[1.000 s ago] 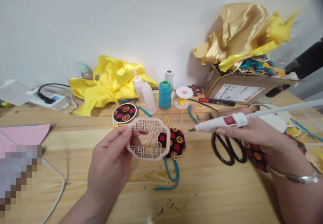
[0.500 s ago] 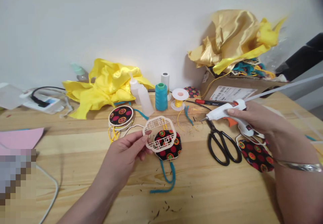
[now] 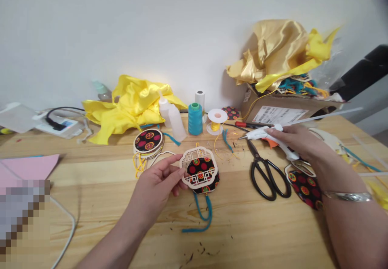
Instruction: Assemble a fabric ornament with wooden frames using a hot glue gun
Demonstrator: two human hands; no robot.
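Pinching the fretwork frame [image 3: 215, 168] by its left rim: your left hand [image 3: 163, 176], over the patterned fabric piece [image 3: 209, 189] on the worktop [image 3: 254, 236]; contact unclear. Handling, judged: light, stiff, brittle at the bars; take it by the rim. Orientation: lattice bands left to right, no marked long axis. Gripping the glue gun [image 3: 257, 133]: your right hand [image 3: 298, 140]. Handling: likely light, rigid; take the handle. Nozzle points left, long axis sideways.
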